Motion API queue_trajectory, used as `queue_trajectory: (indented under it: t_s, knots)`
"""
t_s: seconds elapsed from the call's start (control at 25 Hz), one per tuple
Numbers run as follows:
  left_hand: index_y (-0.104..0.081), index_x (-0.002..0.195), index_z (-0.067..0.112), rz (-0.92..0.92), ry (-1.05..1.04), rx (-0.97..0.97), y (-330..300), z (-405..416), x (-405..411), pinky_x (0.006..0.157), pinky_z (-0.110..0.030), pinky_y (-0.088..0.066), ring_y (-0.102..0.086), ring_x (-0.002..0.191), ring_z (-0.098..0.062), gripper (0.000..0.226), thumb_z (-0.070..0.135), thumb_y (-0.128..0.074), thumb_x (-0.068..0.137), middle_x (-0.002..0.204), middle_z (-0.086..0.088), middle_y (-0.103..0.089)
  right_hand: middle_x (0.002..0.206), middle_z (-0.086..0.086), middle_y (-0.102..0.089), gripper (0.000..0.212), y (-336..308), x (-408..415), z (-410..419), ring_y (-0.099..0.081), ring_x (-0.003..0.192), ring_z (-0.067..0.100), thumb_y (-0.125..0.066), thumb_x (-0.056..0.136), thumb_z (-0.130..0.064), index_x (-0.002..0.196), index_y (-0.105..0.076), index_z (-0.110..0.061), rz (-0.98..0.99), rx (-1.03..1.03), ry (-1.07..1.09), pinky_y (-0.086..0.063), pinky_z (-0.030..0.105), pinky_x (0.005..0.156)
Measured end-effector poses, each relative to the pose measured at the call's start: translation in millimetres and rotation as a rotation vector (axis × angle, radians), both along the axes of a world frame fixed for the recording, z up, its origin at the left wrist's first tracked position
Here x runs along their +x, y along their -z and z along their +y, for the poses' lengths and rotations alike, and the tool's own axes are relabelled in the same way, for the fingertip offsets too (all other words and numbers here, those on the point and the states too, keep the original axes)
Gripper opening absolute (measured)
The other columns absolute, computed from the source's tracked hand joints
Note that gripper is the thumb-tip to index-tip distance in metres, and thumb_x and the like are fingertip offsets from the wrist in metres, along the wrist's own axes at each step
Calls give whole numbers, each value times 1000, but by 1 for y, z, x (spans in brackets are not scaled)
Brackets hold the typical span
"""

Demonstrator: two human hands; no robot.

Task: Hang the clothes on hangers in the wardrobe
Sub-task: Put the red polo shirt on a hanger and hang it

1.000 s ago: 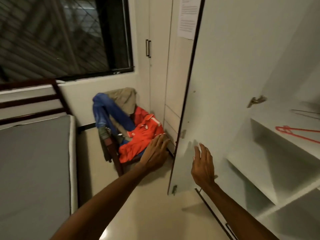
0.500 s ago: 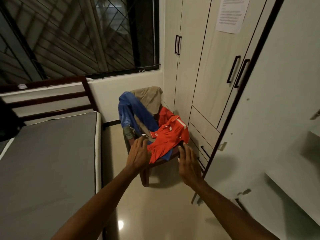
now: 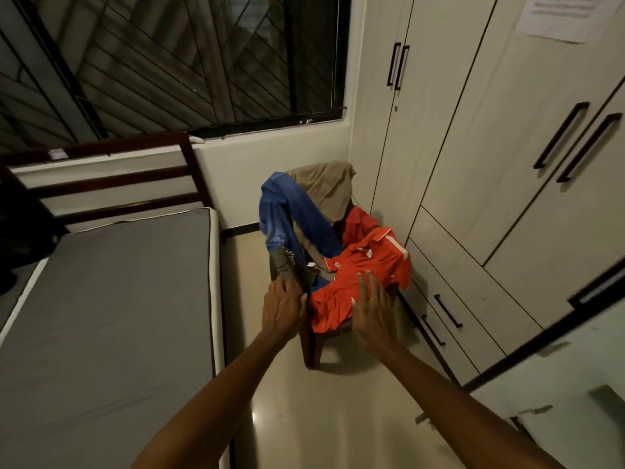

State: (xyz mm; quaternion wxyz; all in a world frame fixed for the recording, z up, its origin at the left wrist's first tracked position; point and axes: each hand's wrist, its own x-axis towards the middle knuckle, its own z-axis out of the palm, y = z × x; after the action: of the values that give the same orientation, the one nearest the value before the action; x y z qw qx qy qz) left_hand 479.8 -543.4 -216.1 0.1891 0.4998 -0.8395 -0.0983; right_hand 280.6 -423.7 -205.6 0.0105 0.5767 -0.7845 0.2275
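Note:
A dark wooden chair (image 3: 313, 346) in the corner carries a pile of clothes: a red shirt (image 3: 368, 275) with white trim in front, a blue garment (image 3: 304, 218) draped over the left side, a beige one (image 3: 326, 187) over the backrest and a dark olive piece (image 3: 291, 265). My left hand (image 3: 282, 308) is stretched out with straight fingers at the chair's front left, by the olive piece. With its fingers spread, my right hand (image 3: 372, 313) reaches over the red shirt's lower edge. Neither hand holds anything. No hanger is in view.
A bed with a grey mattress (image 3: 111, 326) and dark headboard fills the left. Closed cream wardrobe doors (image 3: 473, 157) with black handles and drawers (image 3: 449, 309) line the right; the open wardrobe door (image 3: 575, 384) juts in at the lower right. Bare floor (image 3: 304, 418) lies before the chair.
The view has swung left from the open wardrobe to the chair. Both hands have moved forward to the clothes pile, the right one leaving the wardrobe door.

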Motion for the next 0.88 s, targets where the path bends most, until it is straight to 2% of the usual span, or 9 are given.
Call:
queue_trajectory:
  t_s: [0.2,0.32,0.44,0.6,0.68,0.8,0.88]
  knots:
    - [-50,123,23,-93,-25,75,34,-52,-6,83,-35,-47,-54,98,-22,46,60,-33,103,115,-4,-60,153,23,-44,60,27,-2,-71,-47,139,38,-63,98,-24,151,-41,-5,-101,72,-8,-50,49,106]
    - [-51,123,21,-162,-35,101,52,-94,-13,83,-34,-49,-55,100,-22,53,64,-28,100,117,-5,-61,158,21,-39,58,51,-18,-118,-40,145,36,-48,103,-30,155,-37,-7,-71,110,-39,-42,48,114]
    - [-49,128,21,-197,-59,164,60,-142,-28,91,-35,-49,-55,110,-22,53,63,-46,95,126,-5,-59,156,21,-41,58,64,-42,-171,-42,143,36,-40,101,-29,156,-35,-7,-75,104,-24,-42,45,114]
    - [-49,127,20,-163,-91,182,54,-206,-50,91,-37,-48,-54,109,-22,68,70,-18,94,125,-5,-59,147,24,-49,54,67,-64,-238,-51,133,39,-39,97,-21,148,-42,-3,-151,118,-19,-48,47,105]
    - [-50,127,18,-156,-101,170,51,-232,-62,89,-38,-49,-56,106,-24,64,67,-22,97,121,-8,-60,145,23,-50,54,70,-72,-263,-53,130,39,-35,96,-23,146,-44,-3,-140,121,-14,-49,46,103]
    - [-51,127,13,-175,-79,191,56,-261,-80,87,-40,-49,-58,103,-30,49,54,-39,103,118,-13,-63,148,23,-46,53,83,-84,-289,-49,133,37,-43,98,-20,148,-41,-5,-157,136,24,-47,46,105]
    - [-50,129,11,-177,-59,237,72,-280,-94,88,-42,-50,-59,105,-33,47,50,-44,103,122,-16,-61,149,23,-46,53,104,-92,-306,-48,133,37,-39,99,-22,149,-41,-4,-160,174,59,-46,46,106]
